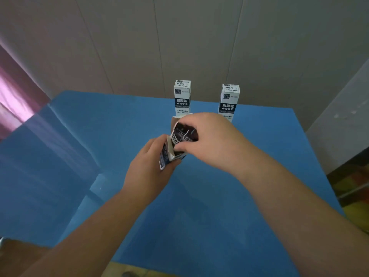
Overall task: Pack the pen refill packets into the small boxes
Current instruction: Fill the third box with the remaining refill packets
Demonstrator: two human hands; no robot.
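cardboard box (169,154) in left hand (147,164); right hand (207,136) pinches glossy packets (184,133).

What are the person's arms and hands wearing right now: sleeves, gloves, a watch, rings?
Nothing shows on either. The left hand and right hand are bare, with no gloves, and no rings on the parts in view. Both forearms are bare down to the picture's lower edge, with no sleeve, watch or band at the wrists. The fingertips are partly hidden, so I cannot tell about them.
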